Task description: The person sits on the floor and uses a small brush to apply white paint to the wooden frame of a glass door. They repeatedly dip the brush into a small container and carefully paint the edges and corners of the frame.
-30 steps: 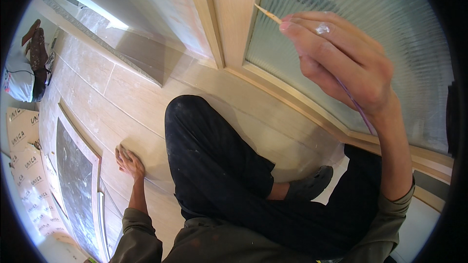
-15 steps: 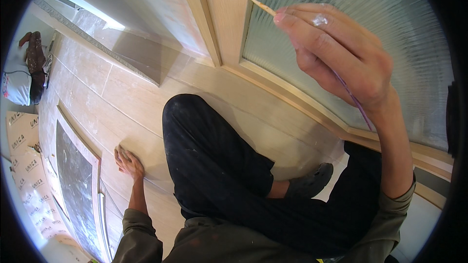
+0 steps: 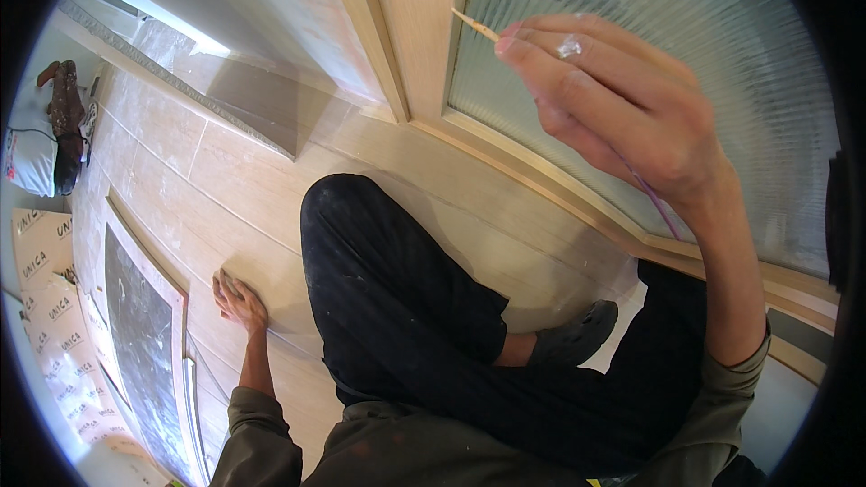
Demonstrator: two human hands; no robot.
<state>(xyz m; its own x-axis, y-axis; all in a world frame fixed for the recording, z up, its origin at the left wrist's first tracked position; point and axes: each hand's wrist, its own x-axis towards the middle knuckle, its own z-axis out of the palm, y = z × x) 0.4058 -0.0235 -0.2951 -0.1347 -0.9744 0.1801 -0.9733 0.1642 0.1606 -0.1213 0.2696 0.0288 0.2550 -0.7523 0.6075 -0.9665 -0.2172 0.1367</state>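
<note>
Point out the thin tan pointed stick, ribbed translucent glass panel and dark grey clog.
Thin tan pointed stick [image 3: 476, 25]: head view, exposed tapered end.
Ribbed translucent glass panel [image 3: 767, 108]: head view, right part.
Dark grey clog [image 3: 577, 335]: head view, upper side.

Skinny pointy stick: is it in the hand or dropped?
In the hand: the right hand pinches the skinny stick, its pointed end poking out.

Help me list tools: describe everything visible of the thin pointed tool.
The thin pointed tool is pinched in the right hand, its middle hidden by the grip. The pale tan front, possibly wood or bristle, tapers to a point aimed up-left near the wooden frame; contact is unclear. A slim purple rod, apparently its other end, slants out below the hand.
</note>
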